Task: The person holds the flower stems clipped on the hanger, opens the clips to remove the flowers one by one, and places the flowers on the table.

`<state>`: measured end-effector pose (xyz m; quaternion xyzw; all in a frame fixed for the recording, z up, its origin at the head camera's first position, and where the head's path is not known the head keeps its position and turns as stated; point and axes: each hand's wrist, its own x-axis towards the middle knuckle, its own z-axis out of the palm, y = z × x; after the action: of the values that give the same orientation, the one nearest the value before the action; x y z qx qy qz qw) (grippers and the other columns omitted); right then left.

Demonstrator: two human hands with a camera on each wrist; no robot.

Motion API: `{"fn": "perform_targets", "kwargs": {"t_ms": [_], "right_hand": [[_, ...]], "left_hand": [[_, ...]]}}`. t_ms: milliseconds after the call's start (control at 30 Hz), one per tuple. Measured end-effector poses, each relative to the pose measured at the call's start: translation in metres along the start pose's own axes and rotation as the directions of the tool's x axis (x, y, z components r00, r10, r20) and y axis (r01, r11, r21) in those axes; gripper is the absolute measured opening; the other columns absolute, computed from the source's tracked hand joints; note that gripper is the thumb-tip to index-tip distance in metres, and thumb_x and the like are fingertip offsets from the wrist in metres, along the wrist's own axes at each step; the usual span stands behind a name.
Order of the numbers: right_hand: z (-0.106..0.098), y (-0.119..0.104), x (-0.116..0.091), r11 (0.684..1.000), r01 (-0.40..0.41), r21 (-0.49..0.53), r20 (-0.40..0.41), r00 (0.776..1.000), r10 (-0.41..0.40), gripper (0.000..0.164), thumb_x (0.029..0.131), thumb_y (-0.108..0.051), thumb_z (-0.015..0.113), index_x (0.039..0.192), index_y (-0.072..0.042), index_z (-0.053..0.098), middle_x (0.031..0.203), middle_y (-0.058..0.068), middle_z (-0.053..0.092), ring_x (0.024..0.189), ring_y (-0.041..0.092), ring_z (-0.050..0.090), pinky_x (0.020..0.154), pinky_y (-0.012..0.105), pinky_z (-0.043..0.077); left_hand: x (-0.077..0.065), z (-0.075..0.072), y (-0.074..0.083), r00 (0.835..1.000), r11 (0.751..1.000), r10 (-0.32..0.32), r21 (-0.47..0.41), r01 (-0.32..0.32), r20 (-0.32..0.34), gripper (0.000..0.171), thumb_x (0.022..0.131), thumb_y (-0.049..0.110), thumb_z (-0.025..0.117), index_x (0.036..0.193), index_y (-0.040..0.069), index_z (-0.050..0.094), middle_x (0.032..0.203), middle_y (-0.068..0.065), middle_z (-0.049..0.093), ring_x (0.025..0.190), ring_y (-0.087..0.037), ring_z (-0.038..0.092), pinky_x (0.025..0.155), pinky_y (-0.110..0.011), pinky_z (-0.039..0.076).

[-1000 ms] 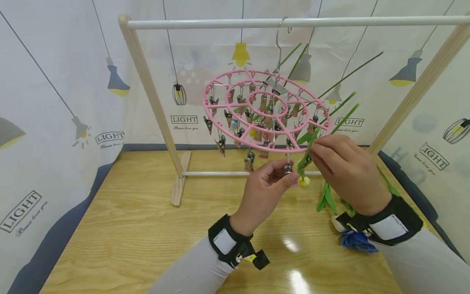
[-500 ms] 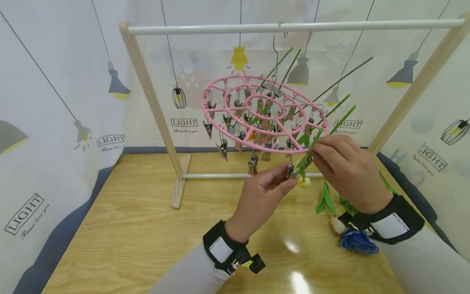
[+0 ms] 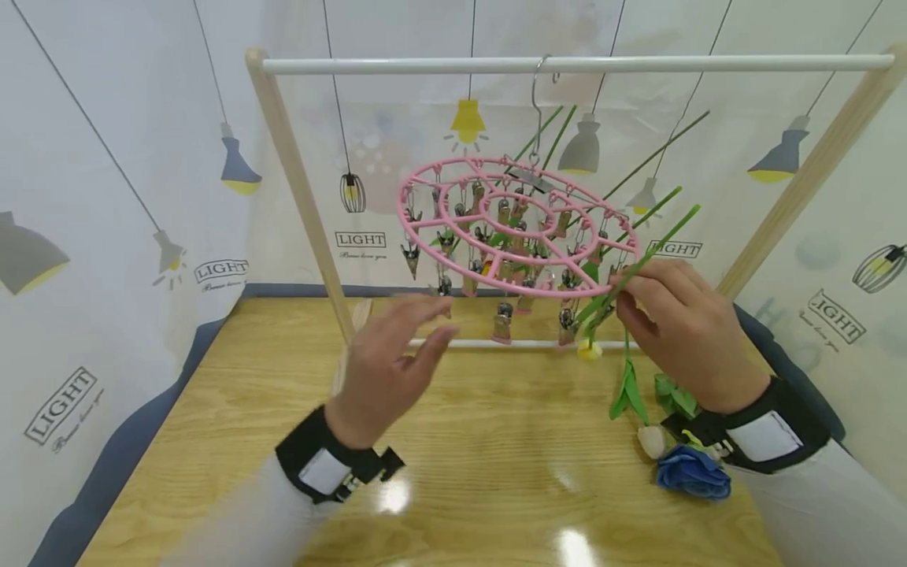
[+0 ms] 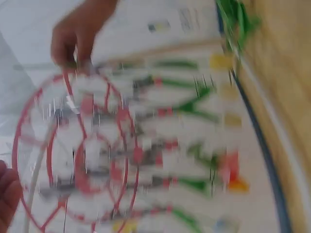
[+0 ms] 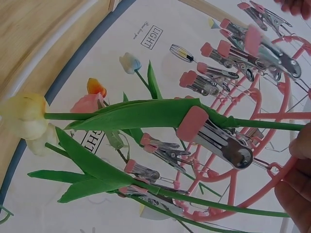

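Note:
A pink round clip hanger hangs tilted by its hook, with several metal clips below it. My right hand pinches the hanger's rim at the front right. Beside those fingers, a pink-tipped clip grips the green stem of a yellow tulip, whose bloom points down. Its stem passes right at my thumb. My left hand is apart from the hanger at its front left, fingers loosely bent and holding nothing. Bare clips hang between my hands.
A white bar on wooden legs carries the hanger. Other clipped flowers, a blue tulip and an orange one, hang behind. On the wooden table, a blue rose and a white tulip lie at right.
My left hand has let go of a front clip and moved left, away from it. The right hand has stayed at the rim. The hanger's clips hang shifted slightly.

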<state>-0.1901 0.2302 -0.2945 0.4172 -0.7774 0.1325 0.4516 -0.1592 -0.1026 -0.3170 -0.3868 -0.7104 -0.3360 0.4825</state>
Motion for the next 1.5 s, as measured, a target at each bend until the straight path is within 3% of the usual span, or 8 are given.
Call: {"fn": "perform_targets", "kwargs": {"t_ms": [167, 400, 633, 767, 900, 1233, 1367, 1500], "right_hand": [[0.000, 0.004, 0.001, 1.000, 0.004, -0.010, -0.002, 1.000, -0.004, 0.028, 0.107, -0.018, 0.059, 0.097, 0.006, 0.068, 0.099, 0.023, 0.068, 0.091, 0.039, 0.065, 0.074, 0.048, 0.057], [-0.001, 0.005, 0.001, 1.000, -0.009, -0.028, 0.012, 1.000, 0.010, 0.042, 0.112, -0.028, 0.048, 0.099, 0.006, 0.069, 0.099, 0.023, 0.067, 0.089, 0.039, 0.064, 0.072, 0.049, 0.057], [0.000, 0.007, -0.001, 1.000, -0.022, -0.021, 0.029, 0.999, 0.022, 0.038, 0.111, -0.025, 0.049, 0.096, 0.005, 0.067, 0.097, 0.023, 0.066, 0.088, 0.038, 0.063, 0.066, 0.046, 0.054], [-0.003, 0.006, 0.000, 0.999, -0.045, -0.030, 0.053, 0.998, 0.046, 0.012, 0.094, -0.003, 0.072, 0.100, 0.007, 0.069, 0.100, 0.024, 0.067, 0.091, 0.039, 0.064, 0.069, 0.046, 0.055], [-0.011, 0.003, 0.001, 0.992, -0.115, -0.058, 0.093, 0.988, 0.120, 0.032, 0.079, 0.009, 0.082, 0.109, 0.008, 0.070, 0.105, 0.024, 0.068, 0.096, 0.039, 0.064, 0.074, 0.047, 0.055], [-0.039, -0.025, -0.005, 0.921, -0.374, -0.104, -0.052, 0.927, 0.371, 0.033, 0.097, -0.012, 0.064, 0.124, 0.007, 0.070, 0.118, 0.028, 0.070, 0.110, 0.046, 0.064, 0.099, 0.046, 0.056], [-0.038, -0.043, 0.005, 0.945, -0.322, -0.058, -0.128, 0.941, 0.313, 0.044, 0.105, -0.032, 0.058, 0.120, 0.006, 0.072, 0.115, 0.027, 0.071, 0.106, 0.046, 0.066, 0.114, 0.014, 0.041], [-0.029, -0.063, 0.023, 0.979, -0.197, -0.050, -0.114, 0.975, 0.190, 0.049, 0.108, -0.039, 0.054, 0.119, 0.004, 0.072, 0.113, 0.023, 0.072, 0.104, 0.040, 0.068, 0.110, 0.019, 0.048]], "left_hand": [[0.029, -0.032, -0.046, 0.991, 0.983, 0.079, 0.158, -0.096, 0.112, 0.035, 0.103, 0.024, 0.068, 0.121, -0.005, 0.068, 0.114, -0.020, 0.068, 0.107, -0.034, 0.066, 0.098, -0.038, 0.057], [0.052, -0.045, -0.084, 0.913, 0.932, 0.168, 0.241, -0.270, 0.372, 0.040, 0.095, 0.012, 0.076, 0.131, -0.002, 0.067, 0.126, -0.018, 0.067, 0.118, -0.032, 0.065, 0.104, -0.040, 0.056], [0.055, -0.039, -0.091, 0.896, 0.897, 0.260, 0.253, -0.362, 0.360, 0.027, 0.098, 0.004, 0.071, 0.124, 0.001, 0.069, 0.117, -0.014, 0.070, 0.112, -0.028, 0.067, 0.098, -0.036, 0.060], [0.052, -0.035, -0.089, 0.896, 0.884, 0.299, 0.258, -0.389, 0.328, 0.025, 0.097, 0.000, 0.071, 0.122, 0.002, 0.071, 0.113, -0.013, 0.070, 0.109, -0.027, 0.067, 0.093, -0.035, 0.061], [0.049, -0.030, -0.084, 0.889, 0.868, 0.334, 0.266, -0.420, 0.314, 0.024, 0.097, -0.001, 0.071, 0.121, 0.002, 0.071, 0.112, -0.012, 0.071, 0.107, -0.027, 0.069, 0.092, -0.034, 0.062], [0.046, -0.014, -0.066, 0.878, 0.864, 0.390, 0.219, -0.453, 0.278, 0.025, 0.096, -0.004, 0.070, 0.121, 0.001, 0.071, 0.109, -0.012, 0.070, 0.102, -0.026, 0.068, 0.090, -0.034, 0.061], [0.046, -0.007, -0.058, 0.878, 0.865, 0.403, 0.206, -0.458, 0.258, 0.025, 0.097, -0.002, 0.070, 0.121, 0.003, 0.071, 0.107, -0.010, 0.069, 0.099, -0.026, 0.067, 0.089, -0.034, 0.061], [0.046, 0.000, -0.049, 0.875, 0.858, 0.416, 0.212, -0.468, 0.248, 0.026, 0.096, 0.000, 0.072, 0.121, 0.005, 0.070, 0.107, -0.009, 0.068, 0.098, -0.025, 0.065, 0.088, -0.034, 0.060]]}}
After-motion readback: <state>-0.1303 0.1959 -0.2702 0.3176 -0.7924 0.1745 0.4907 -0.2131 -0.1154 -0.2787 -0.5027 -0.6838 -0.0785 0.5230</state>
